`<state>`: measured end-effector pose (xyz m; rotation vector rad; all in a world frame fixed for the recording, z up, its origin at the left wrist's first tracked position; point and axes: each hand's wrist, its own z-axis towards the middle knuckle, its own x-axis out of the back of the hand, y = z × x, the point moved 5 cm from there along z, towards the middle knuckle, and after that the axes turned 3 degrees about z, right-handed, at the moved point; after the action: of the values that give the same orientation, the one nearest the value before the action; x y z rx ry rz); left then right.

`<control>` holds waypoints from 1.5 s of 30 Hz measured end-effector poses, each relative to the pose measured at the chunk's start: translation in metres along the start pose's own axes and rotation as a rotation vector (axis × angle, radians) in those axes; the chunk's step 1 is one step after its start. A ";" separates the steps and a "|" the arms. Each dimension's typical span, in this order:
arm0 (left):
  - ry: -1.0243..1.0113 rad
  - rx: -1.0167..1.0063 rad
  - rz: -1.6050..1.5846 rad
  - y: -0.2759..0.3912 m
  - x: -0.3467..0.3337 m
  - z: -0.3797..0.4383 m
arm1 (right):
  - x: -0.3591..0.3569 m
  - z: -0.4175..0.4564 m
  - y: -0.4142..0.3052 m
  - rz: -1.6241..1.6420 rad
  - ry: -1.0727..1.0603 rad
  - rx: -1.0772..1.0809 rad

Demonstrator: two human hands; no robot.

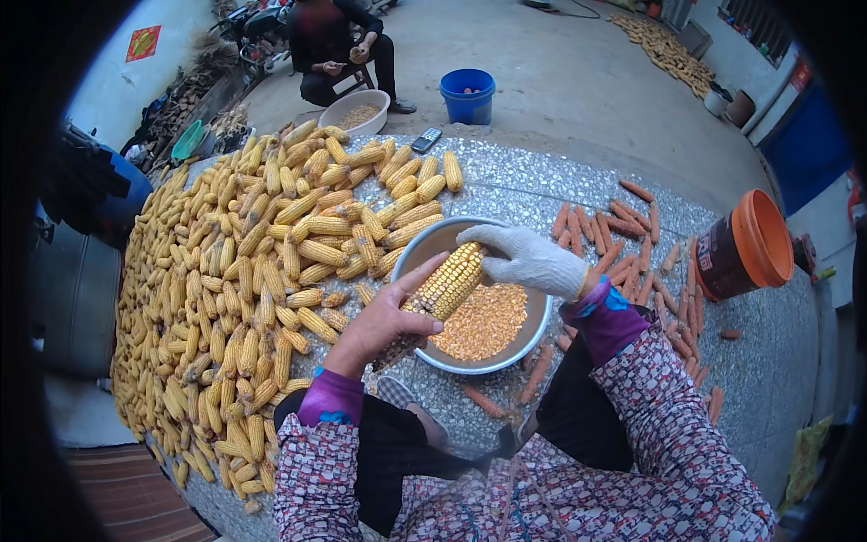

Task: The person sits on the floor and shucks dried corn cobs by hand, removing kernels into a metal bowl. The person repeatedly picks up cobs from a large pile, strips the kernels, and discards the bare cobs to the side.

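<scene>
My bare left hand [389, 322] is closed around the lower part of a yellow ear of corn [448, 281], held tilted above a metal basin. My right hand [525, 259], in a white knit glove, is at the ear's upper end, its fingers partly hidden behind the ear. Loose corn kernels [482, 325] lie in the basin [540, 332], which stands on the speckled floor between my feet. Beneath my left hand is something darker, perhaps a second ear, mostly hidden.
A large heap of corn ears [237, 291] fills the left. Bare reddish cobs [630, 264] lie scattered to the right, beside a tilted orange bucket [742, 247]. Ahead are a mobile phone [427, 139], a blue bucket [467, 101] and a seated person [339, 54] behind a pale basin [385, 108] of kernels.
</scene>
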<state>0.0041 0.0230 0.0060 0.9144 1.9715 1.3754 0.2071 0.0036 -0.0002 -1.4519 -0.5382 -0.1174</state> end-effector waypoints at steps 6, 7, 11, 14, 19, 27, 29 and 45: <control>0.009 -0.070 0.192 -0.010 0.004 0.010 | -0.013 0.004 0.019 -0.322 0.210 0.151; 0.014 -0.074 0.184 -0.009 0.004 0.010 | -0.012 0.006 0.019 -0.303 0.217 0.149; 0.036 -0.054 0.092 -0.008 0.003 0.007 | -0.008 0.007 0.014 -0.066 0.204 0.060; 0.044 -0.045 0.069 -0.007 0.005 0.005 | -0.003 0.002 0.013 0.401 0.099 -0.101; 0.058 -0.056 -0.065 0.001 0.000 0.000 | 0.001 -0.002 0.001 0.742 0.064 -0.130; 0.067 -0.121 -0.055 0.002 -0.004 0.003 | -0.003 -0.003 -0.001 0.706 0.115 -0.085; 0.067 -0.119 -0.086 0.002 -0.005 0.003 | -0.002 -0.003 0.005 0.746 0.148 -0.085; 0.229 -0.219 0.501 -0.011 -0.004 0.010 | -0.015 0.000 0.014 0.945 0.127 -0.153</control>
<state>0.0121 0.0228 -0.0070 1.2437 1.7658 2.0092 0.1999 0.0019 -0.0190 -1.6993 0.2981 0.5040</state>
